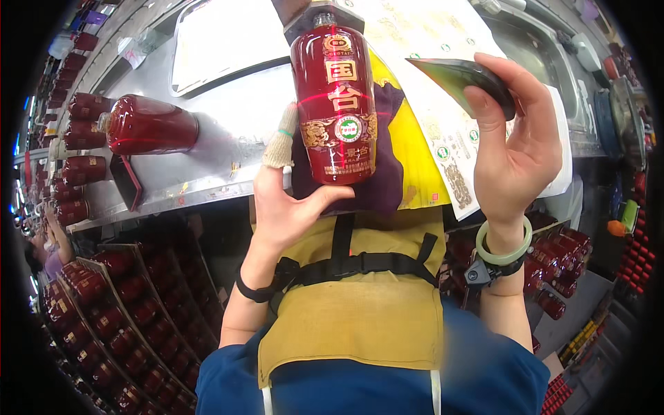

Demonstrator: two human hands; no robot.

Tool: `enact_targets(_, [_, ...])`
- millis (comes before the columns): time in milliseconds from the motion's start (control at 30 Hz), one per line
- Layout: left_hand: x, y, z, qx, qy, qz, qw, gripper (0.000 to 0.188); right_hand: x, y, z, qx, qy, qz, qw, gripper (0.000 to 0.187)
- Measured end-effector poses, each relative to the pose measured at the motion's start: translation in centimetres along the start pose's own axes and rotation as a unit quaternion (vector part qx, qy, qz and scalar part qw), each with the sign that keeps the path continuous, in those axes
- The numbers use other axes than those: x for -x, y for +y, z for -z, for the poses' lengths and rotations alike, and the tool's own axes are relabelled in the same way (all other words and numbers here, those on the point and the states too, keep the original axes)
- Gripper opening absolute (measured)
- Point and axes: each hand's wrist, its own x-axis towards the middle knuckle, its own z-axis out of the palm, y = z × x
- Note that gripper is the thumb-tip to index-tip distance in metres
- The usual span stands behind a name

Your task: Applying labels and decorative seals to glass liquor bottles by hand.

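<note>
A red glass bottle (335,104) with gold and white decoration lies in front of me, neck pointing away, on a dark purple cloth (389,162). My left hand (280,197) holds its near left side: the thumb reaches along the base and a finger in a knitted cover lies along the flank. Raised to the right of the bottle, my right hand (515,138) pinches a thin, curved, dark green scraper-like piece (470,81) between thumb and fingers. Thin red light lines cross the bottle. Its neck sits by a grey block (296,28).
Another red bottle (149,126) lies on the metal table (228,162) at left. Printed sheets (443,131) with gold and green motifs overlie a yellow sheet (413,149) at right. A white tray (228,41) stands far left. Racks of red bottles (117,318) flank me below.
</note>
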Motion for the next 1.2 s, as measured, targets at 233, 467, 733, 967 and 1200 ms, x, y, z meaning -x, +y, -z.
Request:
enact_targets(233, [-1.3,0.5,-0.7,0.295,0.014,0.147,0.944,0.088,0.3,0.2,-1.2,-0.030,0.044,-0.026,0.998,0.023])
enact_targets(467, [-0.2,-0.4,0.3,0.070,-0.105,0.046,0.991,0.136,0.5,0.6,-3.4,0.074,-0.036,0.141,0.987,0.030])
enact_targets(733, [-0.2,0.9,-0.3,-0.123,0.028,0.010,0.992,0.093,-0.3,-0.9,-5.9,0.020,-0.100,0.091,0.991,0.023])
enact_targets(967, [-0.7,-0.7,-0.7,-0.055,0.010,0.052,0.997,0.091,1.8,-1.8,-4.8,0.028,-0.198,0.202,0.959,0.022])
enact_targets(1200, [-0.6,0.2,-0.9,-0.077,0.073,0.030,0.994,0.090,2.0,-0.8,-5.6,0.026,-0.139,0.195,0.971,0.022])
